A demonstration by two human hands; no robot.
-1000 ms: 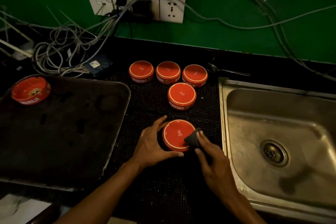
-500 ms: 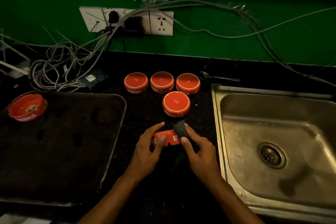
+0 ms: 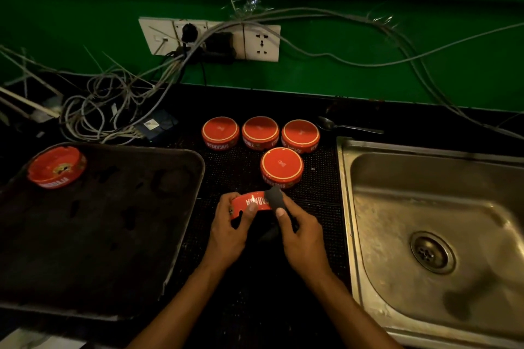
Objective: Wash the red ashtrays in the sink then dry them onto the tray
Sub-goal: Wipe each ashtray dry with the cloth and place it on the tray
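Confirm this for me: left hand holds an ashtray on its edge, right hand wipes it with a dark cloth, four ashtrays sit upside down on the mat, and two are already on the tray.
Not quite. The head view shows only one ashtray on the tray, at the far left corner of the tray. The rest holds: the left hand grips the tilted ashtray, the right hand presses the dark cloth to it, and four upside-down ashtrays sit on the mat.

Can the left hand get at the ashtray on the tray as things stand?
Probably not yet: the left hand grips the tilted ashtray that the right hand wipes with a dark cloth. The path over the tray to the upright ashtray looks unobstructed.
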